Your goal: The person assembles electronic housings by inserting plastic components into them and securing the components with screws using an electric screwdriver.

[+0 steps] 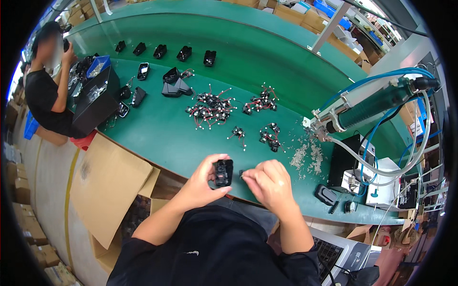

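Right, the two bare hands are apart at the near edge of the green bench. The left hand (204, 180) is clamped around one black housing (223, 173), fingers across the top, thumb along the bottom. It's a boxy, roughly rectangular shell, glossy black, its hollow, ridged inside facing up, with a small reddish spot in the middle. Just across a narrow gap, the right hand (271, 183) has thumb and fingertips pinched on one small dark part (242, 174), too tiny to make out. So the housing sits in the left grip, to the left of the right hand, and the part is just beside it, not touching.

Farther out, wired parts: one big tangled heap (210, 109) and three smaller clusters, at upper right (260, 101), in the middle (237, 136) and near the right hand (270, 138), all red leads with white tips. To their right, pale little pieces (305, 159) lie scattered, too many to count, below one green cylindrical tool (372, 106). One rounded black case (326, 194) rests nearer the right edge. And along the back, five black shells (184, 53) in a row! At far left, one co-worker (50, 86).
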The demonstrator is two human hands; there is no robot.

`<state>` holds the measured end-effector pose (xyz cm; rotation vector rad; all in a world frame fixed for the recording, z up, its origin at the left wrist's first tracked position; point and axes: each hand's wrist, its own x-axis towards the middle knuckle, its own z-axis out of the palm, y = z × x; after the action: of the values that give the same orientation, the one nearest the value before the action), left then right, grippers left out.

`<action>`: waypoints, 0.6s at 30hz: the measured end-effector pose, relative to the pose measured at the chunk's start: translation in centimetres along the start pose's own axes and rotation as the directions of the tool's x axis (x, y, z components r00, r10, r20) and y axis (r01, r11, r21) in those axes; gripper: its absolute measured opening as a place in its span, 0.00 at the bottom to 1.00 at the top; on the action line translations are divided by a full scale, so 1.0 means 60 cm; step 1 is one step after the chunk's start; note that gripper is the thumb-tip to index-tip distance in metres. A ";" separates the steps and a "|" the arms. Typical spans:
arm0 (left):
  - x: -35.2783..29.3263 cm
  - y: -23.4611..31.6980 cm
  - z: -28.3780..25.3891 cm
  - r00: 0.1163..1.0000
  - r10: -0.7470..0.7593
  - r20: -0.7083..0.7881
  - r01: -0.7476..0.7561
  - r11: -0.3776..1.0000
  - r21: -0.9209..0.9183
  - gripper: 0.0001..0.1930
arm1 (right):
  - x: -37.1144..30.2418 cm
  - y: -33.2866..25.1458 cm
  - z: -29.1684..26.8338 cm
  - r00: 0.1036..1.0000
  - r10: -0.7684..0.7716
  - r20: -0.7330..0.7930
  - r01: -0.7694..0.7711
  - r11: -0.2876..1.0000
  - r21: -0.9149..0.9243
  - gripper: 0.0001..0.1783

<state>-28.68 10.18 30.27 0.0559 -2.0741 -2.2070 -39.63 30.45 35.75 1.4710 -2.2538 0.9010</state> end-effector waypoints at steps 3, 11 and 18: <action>0.005 0.006 0.004 0.998 0.014 0.056 -0.023 0.985 0.170 0.44 | 0.011 -0.040 -0.005 1.000 -0.006 -0.007 0.006 0.999 0.042 0.13; 0.008 0.035 0.019 0.992 0.124 0.038 -0.129 0.906 0.403 0.43 | -0.012 -0.045 0.018 0.997 -0.016 0.079 0.022 0.997 -0.076 0.14; 0.008 0.036 0.033 0.967 0.249 0.055 -0.242 0.830 0.502 0.45 | -0.009 -0.053 0.020 0.988 -0.038 0.151 0.074 0.969 -0.236 0.07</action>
<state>-29.23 11.96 32.57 -0.1454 -2.4361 -1.4666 -36.43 29.18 35.63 1.5225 -2.3138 0.4953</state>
